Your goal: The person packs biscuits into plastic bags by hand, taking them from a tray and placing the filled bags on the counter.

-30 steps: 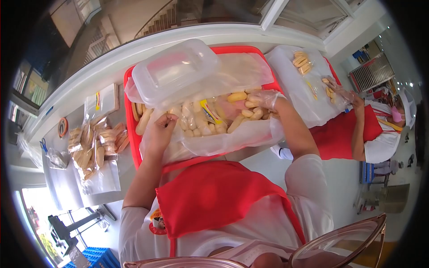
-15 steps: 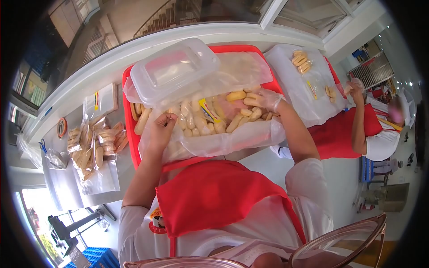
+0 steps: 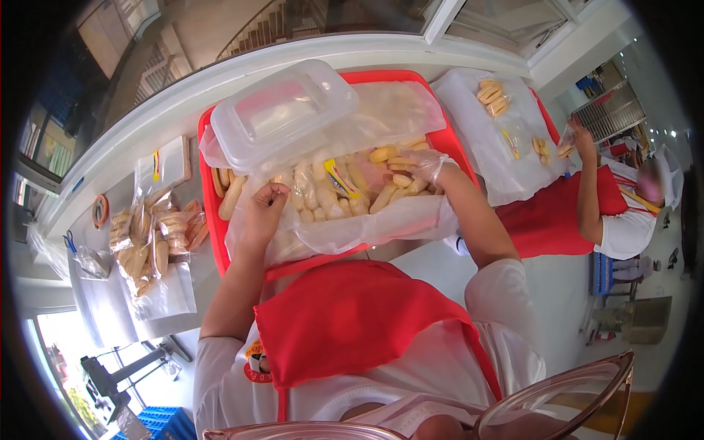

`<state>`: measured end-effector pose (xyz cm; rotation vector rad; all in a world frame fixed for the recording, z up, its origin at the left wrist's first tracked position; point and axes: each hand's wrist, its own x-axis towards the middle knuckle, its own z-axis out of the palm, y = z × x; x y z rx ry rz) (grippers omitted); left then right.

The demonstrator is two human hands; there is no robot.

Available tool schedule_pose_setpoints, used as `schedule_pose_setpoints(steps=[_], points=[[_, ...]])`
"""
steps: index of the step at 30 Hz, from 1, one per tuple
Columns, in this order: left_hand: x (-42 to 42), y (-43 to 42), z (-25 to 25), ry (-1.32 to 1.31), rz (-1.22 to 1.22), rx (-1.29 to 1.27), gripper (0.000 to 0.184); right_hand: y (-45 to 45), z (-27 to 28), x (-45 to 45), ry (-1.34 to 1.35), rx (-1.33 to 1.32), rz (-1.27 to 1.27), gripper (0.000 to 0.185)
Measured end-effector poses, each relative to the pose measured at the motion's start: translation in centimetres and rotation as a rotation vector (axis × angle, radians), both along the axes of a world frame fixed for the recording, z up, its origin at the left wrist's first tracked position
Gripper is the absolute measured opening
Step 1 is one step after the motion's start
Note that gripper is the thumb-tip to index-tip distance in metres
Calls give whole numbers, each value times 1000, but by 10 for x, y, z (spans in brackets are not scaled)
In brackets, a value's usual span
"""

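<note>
A red tray, lined with translucent plastic, holds many finger-shaped biscuits. Over its left part, my left hand is closed, thumb and fingers pinched together; what is between them, if anything, is too small to make out. Beside it lies a clear bag of biscuits, and a yellow label shows among the biscuits. My right hand, in a clear plastic glove, reaches into the pile at the right, its fingers curled at a biscuit. The glove and blur partly obscure those fingertips.
A translucent plastic lid rests on the tray's far side. Packed biscuit bags, scissors and a tape roll lie left. At right, a co-worker handles a bag beside a plastic-covered tray.
My right hand has shifted slightly left over the biscuits. My left hand stays nearly in place. The co-worker's raised hand now shows a clear bag with biscuits hanging from it.
</note>
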<state>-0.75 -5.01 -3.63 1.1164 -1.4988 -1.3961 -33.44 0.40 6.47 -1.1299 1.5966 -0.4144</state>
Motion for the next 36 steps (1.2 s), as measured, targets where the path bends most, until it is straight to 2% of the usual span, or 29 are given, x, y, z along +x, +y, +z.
schedule_pose_setpoints(steps=[2, 5, 8, 10, 12, 15, 18, 21, 24, 27, 30, 33, 36], points=[[1, 0, 0, 0, 5, 0, 6, -1, 4, 3, 20, 14, -4, 35], [2, 1, 2, 30, 19, 10, 6, -15, -49, -44, 116, -68, 24, 37], [2, 0, 1, 42, 12, 9, 6, -26, -96, -93, 347, -193, 78, 39], [2, 1, 2, 23, 6, 1, 6, -22, -100, -100, 545, -232, 82, 36], [2, 1, 3, 11, 6, -4, 6, -17, -111, -108, 735, -510, 325, 37], [1, 1, 3, 3, 7, -5, 5, -2, -82, -87, 831, -328, 475, 40], [1, 0, 2, 11, -2, -1, 5, -1, -74, -82, 800, -180, 414, 42], [2, -1, -2, 29, -1, 0, 5, -2, -52, -65, 761, -173, 400, 42], [2, 0, -1, 31, 4, -4, 6, -6, -56, -65, 503, -244, 252, 43], [2, 0, 2, 8, 0, 7, 6, -15, -82, -72, 699, -343, 373, 39], [2, -1, 0, 16, -6, 1, 6, -24, -74, -63, 735, 63, 311, 35], [5, -1, 0, 14, 12, -24, 7, -19, -41, -40, 806, 98, 297, 38], [4, 0, 4, 4, 20, -31, 8, -19, -49, -48, 890, 26, 405, 45]])
